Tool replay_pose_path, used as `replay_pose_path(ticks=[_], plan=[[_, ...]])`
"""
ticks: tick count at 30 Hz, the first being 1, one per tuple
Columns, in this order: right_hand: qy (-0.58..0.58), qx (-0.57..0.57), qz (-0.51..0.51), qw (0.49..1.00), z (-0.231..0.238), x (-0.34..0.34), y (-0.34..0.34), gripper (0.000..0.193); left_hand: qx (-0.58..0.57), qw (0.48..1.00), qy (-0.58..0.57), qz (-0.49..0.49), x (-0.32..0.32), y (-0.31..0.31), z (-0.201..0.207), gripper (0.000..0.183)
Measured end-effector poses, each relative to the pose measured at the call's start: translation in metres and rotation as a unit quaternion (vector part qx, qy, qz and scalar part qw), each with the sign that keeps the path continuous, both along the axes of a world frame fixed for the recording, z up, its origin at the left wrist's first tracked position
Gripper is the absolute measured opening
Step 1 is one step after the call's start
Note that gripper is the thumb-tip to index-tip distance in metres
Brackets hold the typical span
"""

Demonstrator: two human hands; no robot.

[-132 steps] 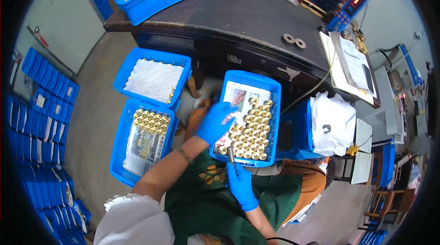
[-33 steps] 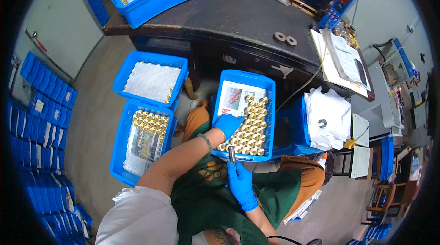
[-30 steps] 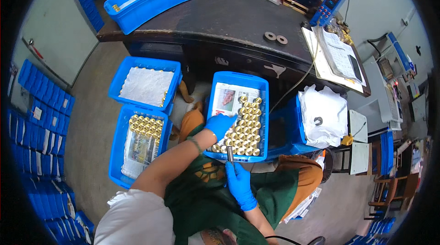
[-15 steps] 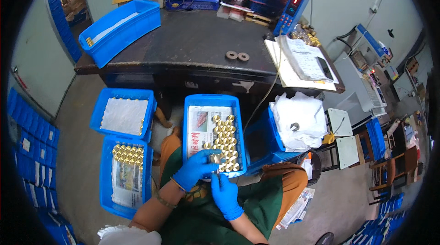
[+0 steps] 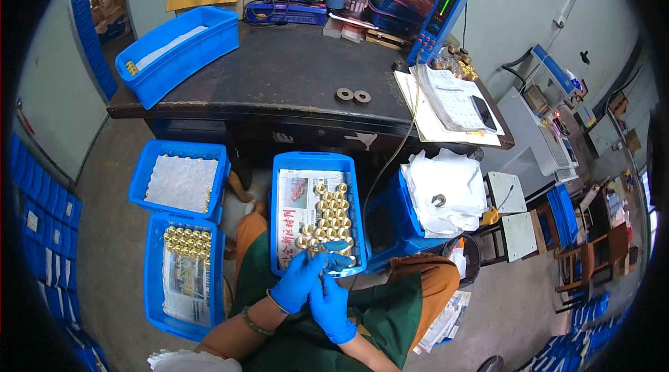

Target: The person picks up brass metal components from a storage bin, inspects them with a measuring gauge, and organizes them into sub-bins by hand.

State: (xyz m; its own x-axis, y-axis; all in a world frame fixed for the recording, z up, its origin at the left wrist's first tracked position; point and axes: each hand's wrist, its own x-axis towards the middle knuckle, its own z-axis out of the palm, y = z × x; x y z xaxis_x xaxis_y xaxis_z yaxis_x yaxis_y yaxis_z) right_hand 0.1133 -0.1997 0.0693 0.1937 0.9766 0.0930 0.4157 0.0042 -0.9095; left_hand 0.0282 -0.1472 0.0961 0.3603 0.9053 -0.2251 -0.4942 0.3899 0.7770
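Over the near edge of a blue bin [image 5: 277, 191], my two gloved hands meet. My left hand [image 5: 298, 281] is closed, its fingers round a small brass fitting [image 5: 317, 249] that is partly covered. Just below and to its right, my right hand [image 5: 332, 311] is closed too, fingers against the left ones; what it grips is hidden. Rows of brass fittings [image 5: 333, 213] stand in the bin on printed newspaper [image 5: 293, 208]. A thin cable [image 5: 391, 163] hangs from the desk down past the bin's right side toward my hands.
Two more blue bins [image 5: 150, 281] with brass fittings stand at left. On the dark desk [image 5: 279, 72] are two metal rings [image 5: 353, 96], a long blue bin [image 5: 178, 58], papers [image 5: 449, 100] and a blue column gauge [image 5: 446, 13] lit green. White sheets [image 5: 446, 194] cover a bin at right.
The column gauge's light bar has turned from red to green. My hands stay together at the bin's near edge, the right one now closer to the left. The view has shifted slightly.
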Motion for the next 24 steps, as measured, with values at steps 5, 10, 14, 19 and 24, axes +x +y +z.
replay_pose_path(ticks=[5, 10, 14, 19, 24], plan=[[0.042, -0.007, -0.038, 0.998, 0.009, 0.001, 0.003, 0.018, 0.058, 0.998, 0.001, 0.029, 0.006, -0.009, -0.014, 0.041], [0.076, 0.045, -0.013, 0.996, -0.013, 0.004, -0.004, 0.013, 0.079, 0.995, 0.054, 0.034, 0.012, -0.018, 0.004, 0.044], [0.066, 0.054, 0.015, 0.996, -0.015, 0.001, -0.006, 0.017, 0.067, 0.994, 0.023, 0.086, 0.008, -0.025, -0.002, 0.051], [-0.039, -0.039, 0.075, 0.996, -0.018, -0.013, -0.004, 0.021, 0.116, 0.985, 0.062, 0.116, -0.016, -0.028, -0.02, 0.054], [-0.129, -0.078, 0.218, 0.964, -0.029, -0.025, -0.005, 0.022, 0.12, 0.936, 0.246, 0.221, -0.079, -0.022, -0.048, 0.052]])
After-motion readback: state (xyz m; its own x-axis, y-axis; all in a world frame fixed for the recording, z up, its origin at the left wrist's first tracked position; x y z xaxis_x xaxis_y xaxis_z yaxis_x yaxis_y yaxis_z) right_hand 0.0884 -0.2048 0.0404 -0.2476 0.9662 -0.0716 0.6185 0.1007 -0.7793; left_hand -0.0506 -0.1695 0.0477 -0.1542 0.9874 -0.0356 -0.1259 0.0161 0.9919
